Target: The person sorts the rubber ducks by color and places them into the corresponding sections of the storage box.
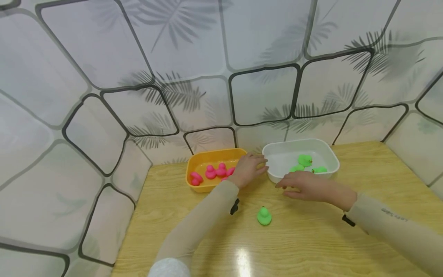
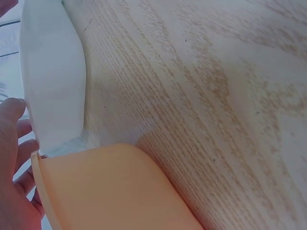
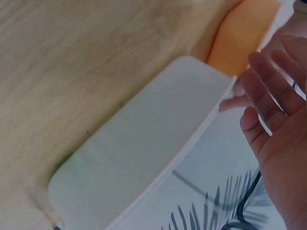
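Note:
My left hand [image 1: 247, 169] reaches over the right end of an orange tub [image 1: 204, 189], its fingertips right at the left rim of a white tub [image 1: 327, 150]. Both tubs also show in the left wrist view, where the loosely bent fingers [image 2: 13, 109] hold nothing. My right hand [image 1: 308, 186] hovers by the front rim of the white tub with relaxed fingers and nothing in them. Several pink rubber ducks [image 1: 210, 172] lie in the orange tub, some partly hidden by my left hand. Green rubber ducks [image 1: 305, 160] lie in the white one. Another green duck [image 1: 264, 216] stands on the table between my forearms.
The light wooden table [image 1: 311, 238] meets a wall covering [image 1: 263, 96] with a stone and leaf pattern behind the tubs. The same pattern covers the left and right sides. A narrow gap parts the two tubs.

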Tool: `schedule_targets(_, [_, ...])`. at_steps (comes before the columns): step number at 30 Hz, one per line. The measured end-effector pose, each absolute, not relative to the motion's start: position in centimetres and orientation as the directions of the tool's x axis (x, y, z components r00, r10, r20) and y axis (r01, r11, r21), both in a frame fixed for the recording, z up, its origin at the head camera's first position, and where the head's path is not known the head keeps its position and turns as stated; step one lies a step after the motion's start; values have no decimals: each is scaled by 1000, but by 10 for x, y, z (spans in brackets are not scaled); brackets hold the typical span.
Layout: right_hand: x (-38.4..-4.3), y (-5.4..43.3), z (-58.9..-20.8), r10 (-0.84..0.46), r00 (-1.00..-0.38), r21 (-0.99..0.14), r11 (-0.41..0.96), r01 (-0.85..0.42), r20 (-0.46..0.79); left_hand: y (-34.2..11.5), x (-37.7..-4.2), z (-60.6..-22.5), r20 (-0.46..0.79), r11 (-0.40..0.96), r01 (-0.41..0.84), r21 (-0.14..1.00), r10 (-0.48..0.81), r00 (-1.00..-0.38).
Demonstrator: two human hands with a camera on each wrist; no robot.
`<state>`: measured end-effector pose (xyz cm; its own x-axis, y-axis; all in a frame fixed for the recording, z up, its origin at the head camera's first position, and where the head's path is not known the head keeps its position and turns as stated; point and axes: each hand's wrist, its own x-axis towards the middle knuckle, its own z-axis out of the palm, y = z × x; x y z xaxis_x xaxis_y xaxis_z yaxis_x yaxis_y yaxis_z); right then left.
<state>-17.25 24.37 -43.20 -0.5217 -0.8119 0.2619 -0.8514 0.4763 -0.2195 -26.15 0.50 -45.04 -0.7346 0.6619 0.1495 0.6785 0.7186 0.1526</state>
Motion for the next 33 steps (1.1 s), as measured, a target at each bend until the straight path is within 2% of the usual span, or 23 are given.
schedule_targets(4, [-167,235,-439,-832,-506,-236,458,-857,226,4,-261,-451,141,717,681,145,667,-732])
schedule_targets(10, [-163,225,-447,-852,-454,-203,412,-888,260,5,-261,-452,165,711,691,129,672,-722])
schedule_targets(18, [-157,212,-452,-873,-445,-219,403,-889,200,5,-261,-453,156,718,685,123,668,-728])
schedule_targets(33, [-158,197,-460,-908,-361,-162,331,-930,214,5,-264,-454,193,698,703,133,678,-710])
